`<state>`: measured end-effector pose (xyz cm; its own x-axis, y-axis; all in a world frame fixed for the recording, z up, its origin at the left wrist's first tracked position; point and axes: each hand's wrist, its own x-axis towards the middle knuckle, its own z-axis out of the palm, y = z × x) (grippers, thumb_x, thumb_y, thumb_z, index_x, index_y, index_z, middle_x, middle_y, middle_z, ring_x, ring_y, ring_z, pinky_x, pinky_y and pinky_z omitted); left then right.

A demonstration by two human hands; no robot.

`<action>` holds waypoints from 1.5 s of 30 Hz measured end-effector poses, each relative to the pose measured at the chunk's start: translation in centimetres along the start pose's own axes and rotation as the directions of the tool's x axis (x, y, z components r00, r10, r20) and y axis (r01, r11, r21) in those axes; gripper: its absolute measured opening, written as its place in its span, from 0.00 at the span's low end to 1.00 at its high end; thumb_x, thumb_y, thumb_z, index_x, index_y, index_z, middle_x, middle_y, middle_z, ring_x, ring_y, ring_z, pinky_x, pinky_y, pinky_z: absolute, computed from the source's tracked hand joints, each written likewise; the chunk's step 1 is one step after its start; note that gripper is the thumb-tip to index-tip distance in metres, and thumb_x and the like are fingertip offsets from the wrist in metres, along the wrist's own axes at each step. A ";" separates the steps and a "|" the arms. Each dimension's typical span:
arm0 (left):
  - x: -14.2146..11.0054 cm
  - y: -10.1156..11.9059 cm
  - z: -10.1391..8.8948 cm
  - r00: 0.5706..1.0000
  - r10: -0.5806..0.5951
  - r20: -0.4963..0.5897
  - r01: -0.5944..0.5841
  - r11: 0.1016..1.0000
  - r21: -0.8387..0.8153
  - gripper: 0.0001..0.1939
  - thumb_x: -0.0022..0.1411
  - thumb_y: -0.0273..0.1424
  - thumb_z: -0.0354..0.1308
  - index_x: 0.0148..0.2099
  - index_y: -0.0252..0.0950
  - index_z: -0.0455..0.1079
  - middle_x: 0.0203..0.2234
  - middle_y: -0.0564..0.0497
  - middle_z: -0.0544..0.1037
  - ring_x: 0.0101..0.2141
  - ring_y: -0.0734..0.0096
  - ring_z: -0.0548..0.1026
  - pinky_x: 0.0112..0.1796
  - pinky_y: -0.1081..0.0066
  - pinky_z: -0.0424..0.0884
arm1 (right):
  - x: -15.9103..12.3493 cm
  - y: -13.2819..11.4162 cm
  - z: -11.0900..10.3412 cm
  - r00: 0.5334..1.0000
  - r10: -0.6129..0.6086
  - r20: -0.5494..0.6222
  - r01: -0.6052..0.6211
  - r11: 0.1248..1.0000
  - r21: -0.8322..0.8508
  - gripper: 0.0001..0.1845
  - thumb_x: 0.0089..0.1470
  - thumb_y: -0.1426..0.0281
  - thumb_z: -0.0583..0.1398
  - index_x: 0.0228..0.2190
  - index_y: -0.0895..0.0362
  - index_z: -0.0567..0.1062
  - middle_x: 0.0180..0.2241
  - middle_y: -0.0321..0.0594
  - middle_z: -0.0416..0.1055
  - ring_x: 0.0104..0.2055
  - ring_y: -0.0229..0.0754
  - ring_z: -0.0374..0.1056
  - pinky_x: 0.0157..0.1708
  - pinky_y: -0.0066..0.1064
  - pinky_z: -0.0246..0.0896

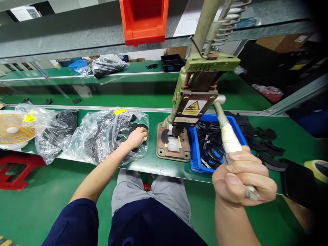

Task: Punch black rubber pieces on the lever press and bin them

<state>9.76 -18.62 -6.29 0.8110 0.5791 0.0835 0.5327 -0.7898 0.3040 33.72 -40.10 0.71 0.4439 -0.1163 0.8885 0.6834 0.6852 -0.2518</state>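
Observation:
My right hand (243, 176) is wrapped round the pale, tape-covered lever (227, 133) of a green hand press (196, 82). On the press's base plate (161, 154), a black curved piece (165, 136) lies left of the dark ram tip, beside a shiny metal plate (173, 144). Left of the press, my left hand (137, 138) reaches into the mouth of a clear plastic bag (84, 135) of black curved pieces. Its fingers are curled among them, one with a yellow cover; what they grip is hidden. One curved piece (139, 126) shows just above the knuckles.
A blue bin (194, 160) of small black parts stands right of the press, with loose black curved pieces (266, 147) beyond it. Another filled bag (57, 133) and a yellow fan (15, 130) are at left. An orange bin (146, 36) hangs overhead.

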 end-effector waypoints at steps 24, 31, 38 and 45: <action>-2.3 1.0 1.2 0.989 0.121 -0.090 -0.125 0.991 -0.040 0.19 0.56 0.15 0.46 0.43 0.35 0.72 0.42 0.44 0.75 0.45 0.64 0.73 0.47 0.67 0.70 | -0.1 -0.2 -1.0 0.995 0.023 0.099 -0.019 0.999 -0.044 0.18 0.42 0.73 0.63 0.16 0.56 0.55 0.20 0.28 0.65 0.28 0.36 0.67 0.43 0.44 0.69; 0.8 2.0 0.7 0.982 -0.189 0.007 0.189 0.981 -0.033 0.16 0.61 0.27 0.56 0.51 0.30 0.73 0.41 0.41 0.75 0.45 0.58 0.74 0.48 0.63 0.71 | 0.0 -0.3 -0.9 0.995 0.033 0.096 -0.030 0.999 -0.034 0.18 0.42 0.73 0.62 0.16 0.56 0.55 0.20 0.29 0.65 0.29 0.36 0.67 0.43 0.44 0.67; 2.6 2.3 0.1 0.927 -0.360 0.107 0.370 0.924 -0.092 0.09 0.50 0.21 0.63 0.37 0.34 0.73 0.29 0.51 0.73 0.32 0.66 0.72 0.37 0.69 0.68 | -0.1 -0.8 -1.5 0.983 0.075 0.166 -0.068 0.996 -0.051 0.15 0.44 0.74 0.62 0.18 0.55 0.58 0.23 0.29 0.67 0.32 0.37 0.68 0.47 0.46 0.67; 4.1 5.3 -1.3 0.862 -0.482 0.158 0.375 0.396 -0.838 0.15 0.46 0.28 0.70 0.33 0.34 0.66 0.23 0.57 0.72 0.22 0.77 0.70 0.25 0.76 0.68 | -0.1 -1.3 -1.5 0.977 0.125 0.174 -0.114 0.991 -0.070 0.14 0.46 0.74 0.61 0.19 0.55 0.60 0.24 0.29 0.67 0.34 0.38 0.68 0.49 0.47 0.65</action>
<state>15.62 -20.13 -3.07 0.4803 0.8479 -0.2244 0.3120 0.0739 0.9472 33.71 -42.05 0.39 0.4178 0.0971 0.9033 0.6675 0.6417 -0.3777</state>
